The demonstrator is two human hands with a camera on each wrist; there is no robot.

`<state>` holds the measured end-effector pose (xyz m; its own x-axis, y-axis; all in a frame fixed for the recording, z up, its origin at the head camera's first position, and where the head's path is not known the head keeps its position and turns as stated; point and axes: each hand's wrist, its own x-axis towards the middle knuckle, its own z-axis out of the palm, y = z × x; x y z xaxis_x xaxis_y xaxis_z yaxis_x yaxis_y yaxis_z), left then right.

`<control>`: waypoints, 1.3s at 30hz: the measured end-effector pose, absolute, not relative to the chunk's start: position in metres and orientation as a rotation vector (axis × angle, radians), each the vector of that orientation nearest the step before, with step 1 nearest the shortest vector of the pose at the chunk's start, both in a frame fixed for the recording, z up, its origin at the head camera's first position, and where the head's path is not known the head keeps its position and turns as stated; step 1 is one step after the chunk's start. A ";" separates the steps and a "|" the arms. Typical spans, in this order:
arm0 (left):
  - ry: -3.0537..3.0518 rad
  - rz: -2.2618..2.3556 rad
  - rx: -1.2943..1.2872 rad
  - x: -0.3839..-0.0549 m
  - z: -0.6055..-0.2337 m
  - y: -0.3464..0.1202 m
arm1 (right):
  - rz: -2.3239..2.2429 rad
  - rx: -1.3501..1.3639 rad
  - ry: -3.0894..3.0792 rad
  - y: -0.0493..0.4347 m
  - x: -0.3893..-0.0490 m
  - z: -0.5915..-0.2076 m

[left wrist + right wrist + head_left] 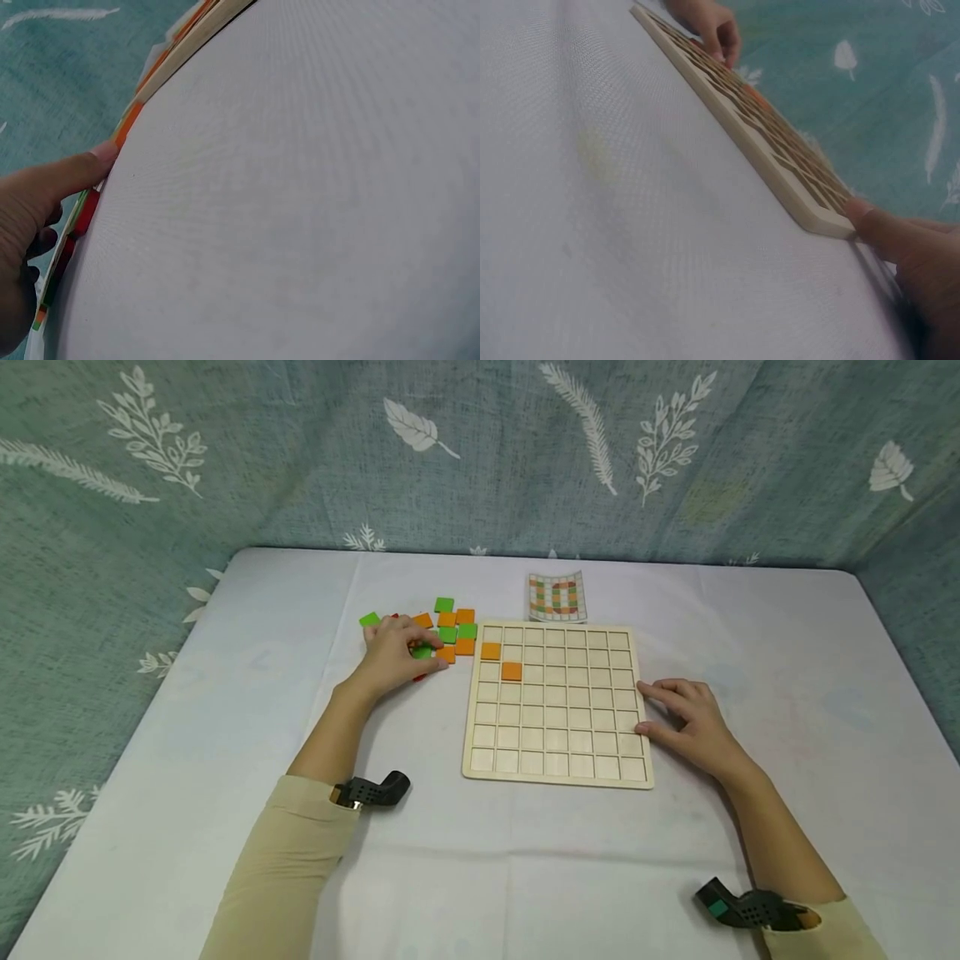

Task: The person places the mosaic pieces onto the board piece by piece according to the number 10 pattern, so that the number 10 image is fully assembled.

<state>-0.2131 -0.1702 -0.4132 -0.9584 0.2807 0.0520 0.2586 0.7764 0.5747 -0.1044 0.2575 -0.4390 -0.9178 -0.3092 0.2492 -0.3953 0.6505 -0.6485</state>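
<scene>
My left hand [392,652] is over a loose cluster of small square tiles, thumb and index finger apart. In the left wrist view, the thumb of the left hand [45,187] reaches an orange tile [129,124] at the cluster's edge, and red tiles [87,212] show beside the fingers. A green tile [422,652] lies between thumb and fingers in the head view; the palm hides others. My right hand [693,727] touches the right edge of a pale wooden grid board [557,782] with thumb and fingertips. Two orange tiles [512,672] sit in board cells near its upper left.
A small card [557,597] printed with a coloured grid pattern lies behind the board. More green tiles [444,605] and orange tiles [465,616] lie left of the board. White cloth [420,877] covers the table, and a leaf-patterned teal curtain [480,452] hangs behind it.
</scene>
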 end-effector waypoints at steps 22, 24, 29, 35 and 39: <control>2.926 1.052 0.651 -0.186 -0.415 -0.157 | 1.106 0.600 -2.743 0.257 -0.106 -0.434; 2.917 1.062 0.702 -0.183 -0.414 -0.153 | 1.106 0.600 -2.743 0.257 -0.106 -0.434; 2.869 1.122 0.794 -0.173 -0.412 -0.142 | 1.095 0.615 -2.728 0.258 -0.107 -0.434; 2.833 1.125 0.878 -0.162 -0.408 -0.128 | 1.094 0.612 -2.734 0.258 -0.107 -0.436; 2.834 1.060 0.920 -0.157 -0.411 -0.120 | 1.099 0.600 -2.740 0.257 -0.105 -0.438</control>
